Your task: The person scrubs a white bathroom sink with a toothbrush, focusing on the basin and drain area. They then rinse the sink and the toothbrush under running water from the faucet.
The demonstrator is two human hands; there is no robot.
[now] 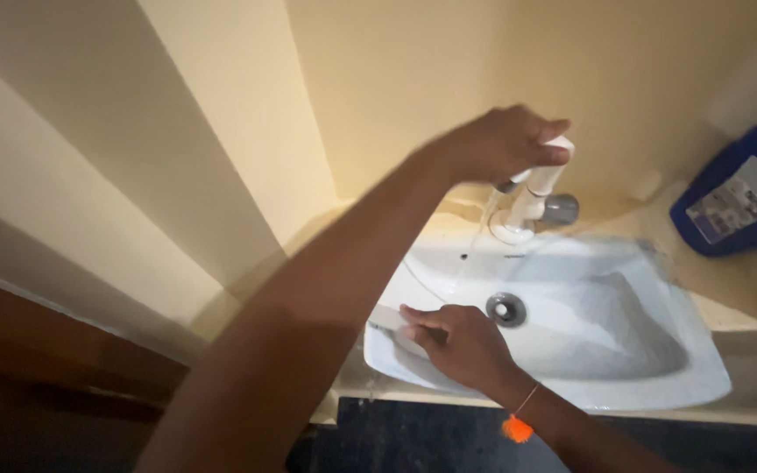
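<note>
While water runs thinly from the white tap at the back of the white sink, the left hand reaches across, its grip clenched on the tap's top handle. The right hand rests low in the basin near the drain, fingers pinching a small pale object against the sink's left edge. A blue bottle lies right.
</note>
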